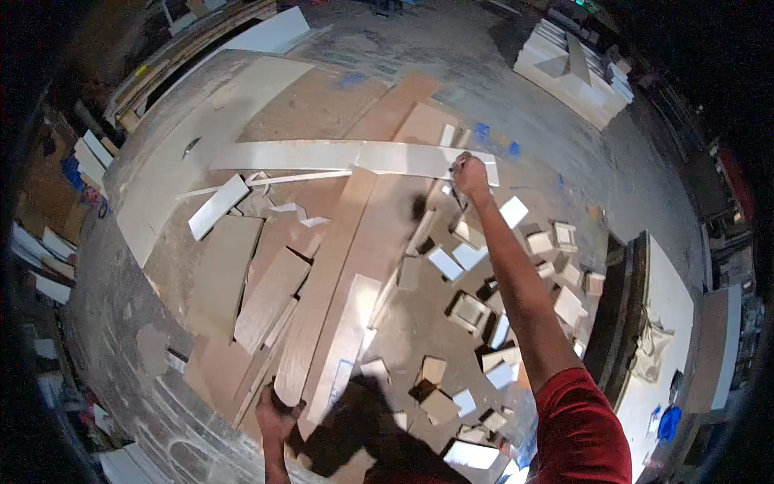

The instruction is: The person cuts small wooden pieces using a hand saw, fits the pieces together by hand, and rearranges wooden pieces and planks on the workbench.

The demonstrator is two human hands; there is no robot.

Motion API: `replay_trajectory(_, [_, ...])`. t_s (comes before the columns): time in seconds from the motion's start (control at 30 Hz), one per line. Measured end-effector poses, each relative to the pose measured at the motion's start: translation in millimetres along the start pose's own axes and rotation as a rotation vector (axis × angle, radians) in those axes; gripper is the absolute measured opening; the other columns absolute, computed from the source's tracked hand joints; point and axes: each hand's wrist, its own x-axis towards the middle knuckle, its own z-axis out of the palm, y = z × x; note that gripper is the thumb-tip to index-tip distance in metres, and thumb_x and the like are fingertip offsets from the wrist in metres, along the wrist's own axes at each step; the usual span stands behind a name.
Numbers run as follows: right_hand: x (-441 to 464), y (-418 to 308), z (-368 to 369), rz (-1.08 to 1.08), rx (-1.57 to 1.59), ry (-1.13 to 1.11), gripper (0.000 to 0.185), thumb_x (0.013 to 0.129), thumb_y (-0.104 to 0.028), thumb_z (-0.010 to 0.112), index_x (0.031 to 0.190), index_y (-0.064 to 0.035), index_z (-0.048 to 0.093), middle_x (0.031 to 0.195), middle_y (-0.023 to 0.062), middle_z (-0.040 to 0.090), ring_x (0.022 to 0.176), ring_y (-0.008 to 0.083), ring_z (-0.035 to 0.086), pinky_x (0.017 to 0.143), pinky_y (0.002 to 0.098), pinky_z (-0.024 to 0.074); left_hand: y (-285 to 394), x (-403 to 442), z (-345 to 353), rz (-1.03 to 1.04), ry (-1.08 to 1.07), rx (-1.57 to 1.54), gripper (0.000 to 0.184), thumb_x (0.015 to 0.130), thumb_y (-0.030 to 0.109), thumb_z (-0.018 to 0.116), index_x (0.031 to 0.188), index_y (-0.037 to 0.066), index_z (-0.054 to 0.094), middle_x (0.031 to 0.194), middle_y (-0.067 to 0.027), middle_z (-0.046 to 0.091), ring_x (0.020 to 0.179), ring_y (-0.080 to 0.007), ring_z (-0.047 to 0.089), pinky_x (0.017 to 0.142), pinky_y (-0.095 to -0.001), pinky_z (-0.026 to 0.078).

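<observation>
A long light-brown board (332, 278) lies diagonally across the worktable, and my left hand (278, 415) is wrapped round its near end. My right hand (471, 176), arm stretched forward, is closed at the right end of a long white strip (322, 156) that lies crosswise over the far end of the boards. Something small and dark shows in the right fingers, too small to name. Beside the brown board rests a paler board (345, 351) with blue marks. A shorter wooden board (272, 298) is to its left.
Many small wood blocks (469, 313) and white offcuts (445, 264) are scattered at the right. A white piece (218, 207) lies at the left. A stack of white boards (571, 77) stands at the back right, and a white-topped bench (659, 315) is at the right.
</observation>
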Motion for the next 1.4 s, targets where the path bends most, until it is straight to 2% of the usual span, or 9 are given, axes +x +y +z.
replay_trajectory(0.33, [113, -25, 77, 0.381, -0.471, -0.47, 0.049, 0.096, -0.04, 0.059, 0.137, -0.0128, 0.063, 0.147, 0.0118, 0.06, 0.132, 0.0363, 0.059, 0.107, 0.0711, 0.0369, -40, 12, 13, -0.016, 0.001, 0.084, 0.08, 0.058, 0.024, 0.095, 0.119, -0.001, 0.05, 0.109, -0.0198, 0.07, 0.103, -0.0345, 0.07, 0.088, -0.043, 0.057])
replay_trajectory(0.5, [123, -19, 85, 0.432, -0.427, -0.339, 0.046, 0.09, -0.037, 0.068, 0.129, -0.0132, 0.066, 0.132, 0.0115, 0.069, 0.124, 0.0337, 0.065, 0.106, 0.0658, 0.0409, -29, 17, 10, 0.011, -0.047, 0.087, 0.083, 0.058, 0.032, 0.097, 0.117, -0.002, 0.049, 0.108, -0.0208, 0.07, 0.1, -0.032, 0.071, 0.088, -0.042, 0.057])
replay_trajectory(0.63, [128, 3, 95, 0.403, -0.322, 0.017, 0.035, 0.089, -0.026, 0.072, 0.12, -0.0128, 0.066, 0.11, 0.0107, 0.076, 0.109, 0.036, 0.072, 0.093, 0.0583, 0.0528, 23, 22, 12, -0.356, -0.016, -0.364, 0.091, 0.063, -0.005, 0.089, 0.143, -0.004, 0.045, 0.137, -0.0183, 0.053, 0.132, -0.0312, 0.051, 0.11, -0.0414, 0.046])
replay_trajectory(0.7, [126, 5, 88, 0.321, -0.187, 0.048, 0.033, 0.089, -0.023, 0.073, 0.118, -0.0097, 0.066, 0.102, 0.0121, 0.076, 0.1, 0.0347, 0.074, 0.086, 0.0534, 0.0565, 0, 23, 12, -0.063, 0.022, -0.019, 0.081, 0.057, 0.032, 0.097, 0.114, -0.001, 0.051, 0.106, -0.0199, 0.068, 0.099, -0.0334, 0.07, 0.087, -0.0433, 0.056])
replay_trajectory(0.77, [121, -4, 69, 0.233, -0.058, 0.094, 0.031, 0.09, -0.021, 0.074, 0.117, -0.0065, 0.065, 0.095, 0.0135, 0.077, 0.092, 0.0334, 0.075, 0.079, 0.0484, 0.0601, 12, 27, 14, -0.142, 0.021, -0.125, 0.079, 0.057, 0.031, 0.096, 0.115, 0.0, 0.051, 0.105, -0.0189, 0.067, 0.098, -0.0338, 0.069, 0.087, -0.0434, 0.056])
replay_trajectory(0.83, [106, -18, 55, 0.124, 0.7, 0.046, 0.03, 0.095, -0.014, 0.072, 0.118, 0.0028, 0.063, 0.093, 0.0169, 0.076, 0.083, 0.0257, 0.076, 0.073, 0.0406, 0.0629, 4, 22, 15, -0.219, 0.014, -0.231, 0.078, 0.057, 0.029, 0.095, 0.115, 0.0, 0.052, 0.105, -0.018, 0.066, 0.097, -0.0341, 0.068, 0.087, -0.0436, 0.056])
replay_trajectory(0.93, [64, -52, 20, 0.253, 1.222, -0.104, 0.031, 0.097, -0.006, 0.068, 0.121, 0.0121, 0.06, 0.098, 0.0211, 0.076, 0.079, 0.0208, 0.075, 0.068, 0.0332, 0.0636, -21, 16, 15, -0.085, -0.002, 0.06, 0.081, 0.055, 0.022, 0.094, 0.12, 0.001, 0.051, 0.112, -0.0178, 0.065, 0.105, -0.038, 0.066, 0.092, -0.0451, 0.054])
replay_trajectory(1.1, [-80, -121, -70, 0.262, 1.379, -0.194, 0.024, 0.1, -0.006, 0.065, 0.119, 0.0076, 0.066, 0.101, 0.0165, 0.075, 0.078, 0.0194, 0.07, 0.077, 0.0307, 0.0588, -22, 11, 16, -0.06, -0.009, -0.19, 0.079, 0.059, 0.019, 0.094, 0.123, -0.002, 0.052, 0.113, -0.0174, 0.062, 0.106, -0.0337, 0.066, 0.093, -0.043, 0.054])
replay_trajectory(1.4, [-369, -137, -178, 0.756, 1.455, -0.127, 0.009, 0.093, -0.004, 0.065, 0.101, 0.0014, 0.065, 0.098, 0.0102, 0.068, 0.082, 0.024, 0.069, 0.072, 0.0395, 0.0581, 14, -7, 3, 0.027, 0.06, 0.51, 0.087, 0.059, 0.033, 0.091, 0.131, -0.001, 0.056, 0.127, -0.0254, 0.057, 0.113, -0.047, 0.06, 0.095, -0.0533, 0.053])
